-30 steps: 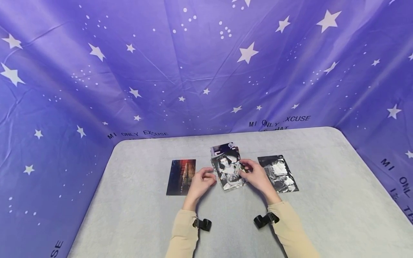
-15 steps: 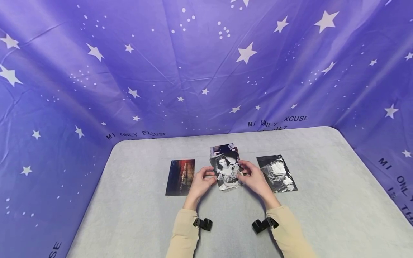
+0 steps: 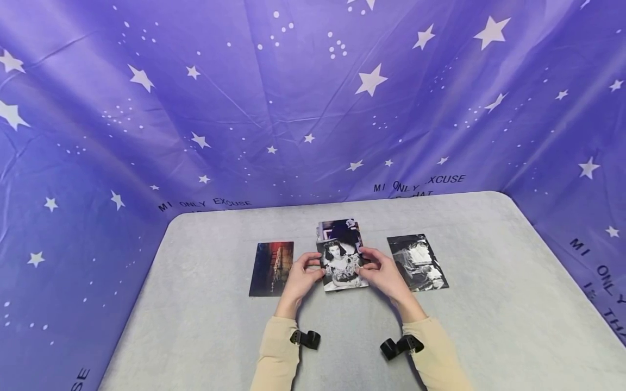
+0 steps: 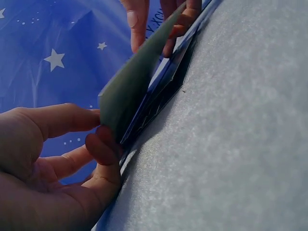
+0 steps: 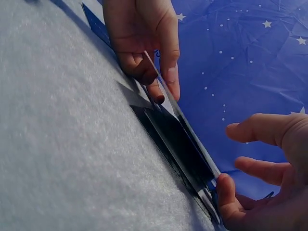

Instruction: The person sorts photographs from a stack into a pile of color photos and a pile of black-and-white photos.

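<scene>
A black-and-white photo card (image 3: 342, 266) showing a person in a ruffled dress is held between my two hands, over the lower part of a small stack of photo cards (image 3: 337, 231). In the left wrist view the raised card (image 4: 132, 84) is tilted above the stack. My left hand (image 3: 303, 277) pinches its left edge with thumb and fingers. My right hand (image 3: 383, 274) is at the right edge, the thumb over the face in the head view. From the right wrist, one fingertip (image 5: 224, 185) touches the edge of the card (image 5: 192, 132).
A dark red-and-blue photo card (image 3: 271, 269) lies left of my left hand. Another black-and-white photo card (image 3: 420, 260) lies right of my right hand. The grey table (image 3: 205, 326) is bounded by a purple star-print cloth (image 3: 293, 108) behind and at both sides.
The black-and-white card has turned from slanted to nearly straight and shifted slightly toward me. My left hand has closed on its left edge; my right hand has moved slightly inward.
</scene>
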The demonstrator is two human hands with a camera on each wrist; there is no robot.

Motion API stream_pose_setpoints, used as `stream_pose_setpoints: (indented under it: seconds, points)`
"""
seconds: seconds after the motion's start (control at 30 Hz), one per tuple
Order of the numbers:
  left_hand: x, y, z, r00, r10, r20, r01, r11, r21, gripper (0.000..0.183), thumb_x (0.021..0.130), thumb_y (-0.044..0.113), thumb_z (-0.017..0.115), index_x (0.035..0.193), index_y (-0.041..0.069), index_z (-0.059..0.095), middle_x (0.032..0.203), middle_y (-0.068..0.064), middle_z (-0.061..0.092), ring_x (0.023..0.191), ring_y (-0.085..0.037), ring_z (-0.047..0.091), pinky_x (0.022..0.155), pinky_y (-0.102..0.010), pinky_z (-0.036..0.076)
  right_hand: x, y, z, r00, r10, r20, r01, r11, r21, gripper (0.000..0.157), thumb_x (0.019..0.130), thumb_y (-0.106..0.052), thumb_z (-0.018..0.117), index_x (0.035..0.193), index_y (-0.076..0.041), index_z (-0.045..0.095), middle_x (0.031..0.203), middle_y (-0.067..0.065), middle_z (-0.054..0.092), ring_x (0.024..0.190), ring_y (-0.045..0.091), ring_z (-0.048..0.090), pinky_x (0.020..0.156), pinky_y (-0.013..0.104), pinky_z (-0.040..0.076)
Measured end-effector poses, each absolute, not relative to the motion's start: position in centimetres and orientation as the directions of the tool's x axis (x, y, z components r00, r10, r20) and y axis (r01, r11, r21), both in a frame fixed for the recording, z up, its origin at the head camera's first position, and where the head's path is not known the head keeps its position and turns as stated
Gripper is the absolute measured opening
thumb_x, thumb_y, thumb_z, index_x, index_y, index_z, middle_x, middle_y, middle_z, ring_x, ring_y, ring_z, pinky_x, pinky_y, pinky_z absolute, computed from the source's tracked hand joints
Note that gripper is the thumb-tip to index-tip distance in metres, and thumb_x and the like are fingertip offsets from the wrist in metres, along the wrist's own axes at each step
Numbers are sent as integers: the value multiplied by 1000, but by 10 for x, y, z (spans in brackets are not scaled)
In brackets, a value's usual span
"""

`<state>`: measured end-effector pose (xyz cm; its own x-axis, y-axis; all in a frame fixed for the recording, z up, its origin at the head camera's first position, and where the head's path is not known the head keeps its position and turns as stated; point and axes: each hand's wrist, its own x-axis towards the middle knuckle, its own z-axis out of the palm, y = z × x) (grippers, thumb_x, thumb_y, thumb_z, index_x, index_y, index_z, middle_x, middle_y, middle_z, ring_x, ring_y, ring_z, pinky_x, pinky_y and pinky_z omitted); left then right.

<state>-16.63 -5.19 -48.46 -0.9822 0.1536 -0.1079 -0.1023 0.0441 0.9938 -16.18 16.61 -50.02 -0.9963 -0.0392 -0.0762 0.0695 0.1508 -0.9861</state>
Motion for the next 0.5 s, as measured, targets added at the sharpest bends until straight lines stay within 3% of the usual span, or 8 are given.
stream_pose_setpoints:
  seconds: [0.17, 0.5]
  points:
    - [-167, -53, -487, -979, 169, -117, -121, -10, 993, 45, 79, -13, 61, 122, -17, 50, 100, -30, 57, 72, -10, 57, 65, -21, 46, -161, 166, -500, -996, -49, -76, 70, 111, -991, 54, 80, 9, 65, 131, 12, 49, 123, 33, 51, 76, 8, 57, 70, 18, 49]
    - [-168, -45, -483, -969, 220, -116, -133, -65, 989, 46, 79, -15, 59, 124, -16, 48, 96, -25, 56, 71, -10, 57, 65, -21, 45, -160, 173, -501, -995, 7, -101, 101, 160, -982, 47, 82, 5, 68, 127, 9, 56, 114, 23, 56, 82, 9, 54, 73, 17, 46]
